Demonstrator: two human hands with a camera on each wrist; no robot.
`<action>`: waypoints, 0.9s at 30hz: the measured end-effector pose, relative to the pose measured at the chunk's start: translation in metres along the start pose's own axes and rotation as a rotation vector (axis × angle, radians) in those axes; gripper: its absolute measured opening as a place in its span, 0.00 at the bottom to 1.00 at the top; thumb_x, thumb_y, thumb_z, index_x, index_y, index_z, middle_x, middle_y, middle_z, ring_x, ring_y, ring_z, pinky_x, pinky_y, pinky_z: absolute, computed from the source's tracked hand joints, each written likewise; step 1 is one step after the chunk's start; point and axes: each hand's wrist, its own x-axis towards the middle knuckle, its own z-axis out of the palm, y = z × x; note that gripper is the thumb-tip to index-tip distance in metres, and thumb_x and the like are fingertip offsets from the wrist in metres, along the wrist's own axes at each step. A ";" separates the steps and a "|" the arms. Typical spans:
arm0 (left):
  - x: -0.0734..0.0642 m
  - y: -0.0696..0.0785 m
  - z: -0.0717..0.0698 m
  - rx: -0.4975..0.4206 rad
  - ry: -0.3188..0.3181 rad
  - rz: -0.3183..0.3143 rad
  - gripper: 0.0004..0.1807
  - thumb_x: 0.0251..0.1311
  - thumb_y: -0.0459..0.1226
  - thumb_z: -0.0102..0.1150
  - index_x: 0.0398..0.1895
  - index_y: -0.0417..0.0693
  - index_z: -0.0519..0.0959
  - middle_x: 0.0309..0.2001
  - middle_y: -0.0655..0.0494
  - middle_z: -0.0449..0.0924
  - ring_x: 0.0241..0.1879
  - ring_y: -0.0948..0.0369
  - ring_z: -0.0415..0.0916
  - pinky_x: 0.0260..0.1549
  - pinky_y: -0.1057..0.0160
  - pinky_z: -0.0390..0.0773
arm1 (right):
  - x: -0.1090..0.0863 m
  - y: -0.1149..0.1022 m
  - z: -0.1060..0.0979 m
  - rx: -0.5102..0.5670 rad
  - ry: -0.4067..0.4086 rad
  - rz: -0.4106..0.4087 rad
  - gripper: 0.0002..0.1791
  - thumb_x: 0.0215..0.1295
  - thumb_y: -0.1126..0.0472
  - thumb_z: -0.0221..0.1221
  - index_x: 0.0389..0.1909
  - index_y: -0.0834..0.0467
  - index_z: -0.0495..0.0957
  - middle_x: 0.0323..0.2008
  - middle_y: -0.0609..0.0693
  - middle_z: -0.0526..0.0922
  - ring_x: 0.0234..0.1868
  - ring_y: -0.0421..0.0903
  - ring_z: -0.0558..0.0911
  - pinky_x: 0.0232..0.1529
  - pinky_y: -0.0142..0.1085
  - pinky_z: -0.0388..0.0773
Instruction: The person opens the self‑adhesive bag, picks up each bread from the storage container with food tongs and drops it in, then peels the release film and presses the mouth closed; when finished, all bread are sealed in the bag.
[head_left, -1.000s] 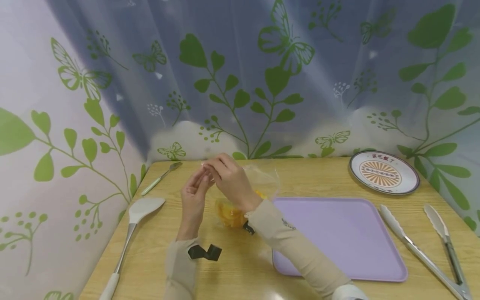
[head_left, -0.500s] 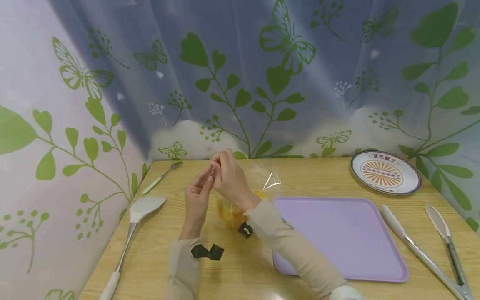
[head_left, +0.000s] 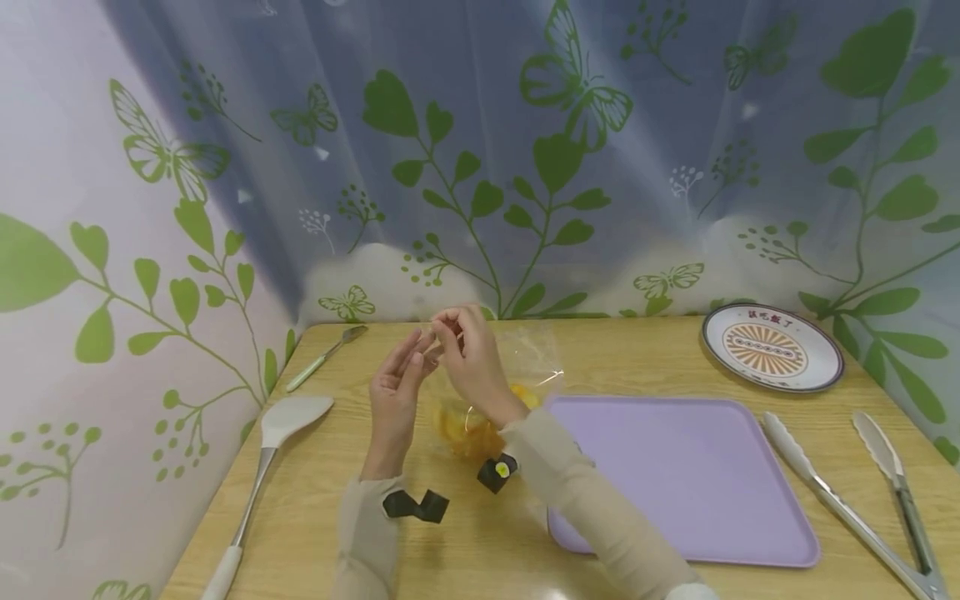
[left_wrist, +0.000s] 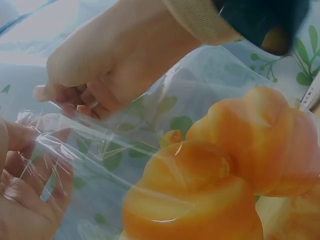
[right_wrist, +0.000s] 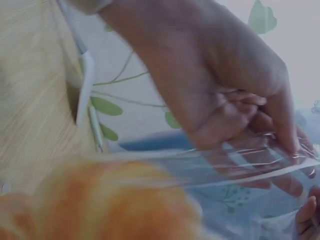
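Note:
A clear plastic bag [head_left: 536, 354] with golden-orange, ridged bread rolls [left_wrist: 200, 195] inside lies mid-table, partly hidden behind my right arm in the head view. My left hand [head_left: 393, 408] pinches the bag's loose film between thumb and fingers. Just to its right, the curled fingertips of my right hand [head_left: 474, 362] pinch the same end of the bag. Film stretches across the fingers of the left hand [right_wrist: 225, 85] in the right wrist view, where only a few right fingertips [right_wrist: 307, 215] show. The right hand [left_wrist: 117, 60] reaches across the top of the left wrist view.
A lilac tray [head_left: 682, 483] sits right of the bag, with metal tongs [head_left: 825, 500] beyond it. At back right stands a patterned plate [head_left: 772, 346]. On the left lie a white-headed spatula [head_left: 288, 421] and a small green-handled utensil [head_left: 322, 362]. A patterned curtain [head_left: 465, 167] borders the table.
My two hands have shifted slightly right, and a small gap has come between their fingertips. The right wrist has turned a little. The bag's upper film has changed shape.

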 end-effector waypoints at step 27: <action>0.000 -0.003 -0.003 -0.038 -0.073 0.048 0.15 0.72 0.34 0.49 0.48 0.64 0.82 0.46 0.69 0.85 0.47 0.71 0.82 0.51 0.71 0.79 | -0.005 -0.013 0.000 0.305 -0.012 0.336 0.11 0.72 0.62 0.54 0.42 0.68 0.78 0.40 0.62 0.79 0.33 0.36 0.73 0.34 0.27 0.71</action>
